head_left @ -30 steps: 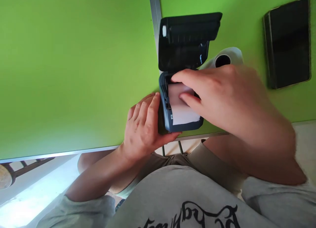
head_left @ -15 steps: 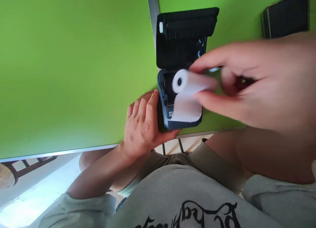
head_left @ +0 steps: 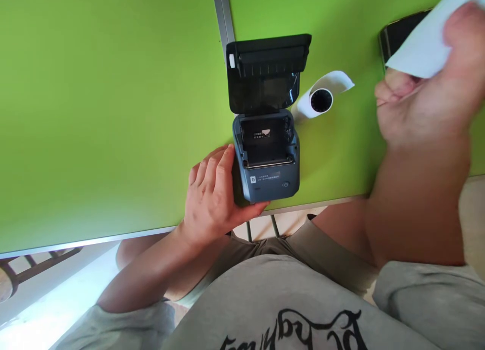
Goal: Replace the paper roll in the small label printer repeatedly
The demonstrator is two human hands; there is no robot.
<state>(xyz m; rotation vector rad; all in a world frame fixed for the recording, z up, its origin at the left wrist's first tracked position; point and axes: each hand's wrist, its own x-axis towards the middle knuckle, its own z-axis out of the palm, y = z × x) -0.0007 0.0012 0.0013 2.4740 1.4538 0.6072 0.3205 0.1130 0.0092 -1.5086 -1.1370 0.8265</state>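
Observation:
A dark blue-grey thermal printer [head_left: 267,184] sits at the table's front edge, its black lid [head_left: 261,95] tipped back and its paper bay bare. My left hand [head_left: 212,193] grips the printer's left side, thumb along the front edge. My right hand [head_left: 420,100], partly blurred, is at the upper right, closed on a white paper roll [head_left: 422,47]. Of that roll, mostly the loose sheet shows; its core is hidden. A second paper roll [head_left: 305,105], wide-cored with a curled tail, lies just right of the printer.
A black, box-like object [head_left: 407,29] lies at the back right, partly behind the paper and my right hand. A grey metal seam [head_left: 223,11] runs along the green table [head_left: 113,112]. My legs are under the front edge.
My right hand has lifted the paper roll away from the printer bay, up and to the right. The second roll is now uncovered. My left hand stays on the printer.

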